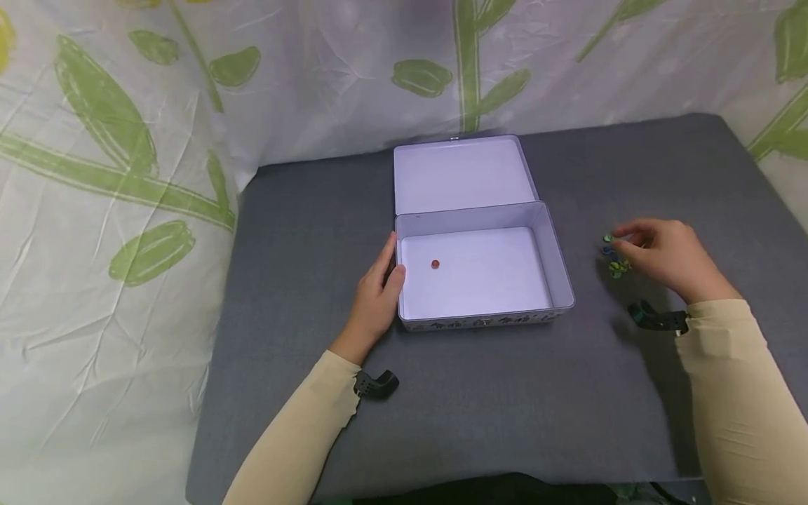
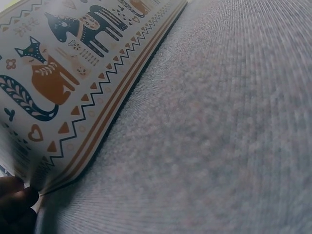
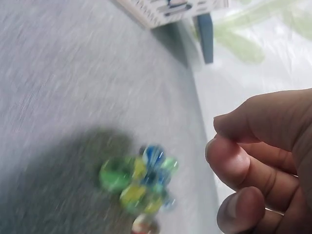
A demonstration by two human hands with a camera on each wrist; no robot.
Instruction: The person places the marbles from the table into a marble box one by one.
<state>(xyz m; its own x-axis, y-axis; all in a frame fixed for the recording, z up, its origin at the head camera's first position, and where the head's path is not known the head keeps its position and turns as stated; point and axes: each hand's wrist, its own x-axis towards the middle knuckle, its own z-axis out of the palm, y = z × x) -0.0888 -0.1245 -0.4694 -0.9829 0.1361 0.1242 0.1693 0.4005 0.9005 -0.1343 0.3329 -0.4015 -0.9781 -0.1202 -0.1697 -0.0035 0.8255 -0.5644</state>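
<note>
A hinged tin box (image 1: pixel 482 319) stands with its lid (image 1: pixel 463 175) laid back. Inside lies one small reddish-brown marble (image 1: pixel 435 264). My left hand (image 1: pixel 374 301) holds the box's left side, thumb at the rim and fingers along the outer wall; its fingertips (image 2: pixel 17 200) show at a lower corner in the left wrist view. Right of the box is a cluster of glass marbles (image 3: pixel 117 174), green, yellow and blue. My right hand (image 1: pixel 665 252) hovers over them with bent fingers, thumb and forefinger close together, and no marble shows between them.
The grey cloth-covered table (image 1: pixel 303 238) extends around the box. A white curtain (image 1: pixel 334 91) with green leaf patterns hangs behind and at the left. Black straps (image 1: pixel 376 385) are at both wrists. The box wall (image 2: pixel 53 92) carries printed animals.
</note>
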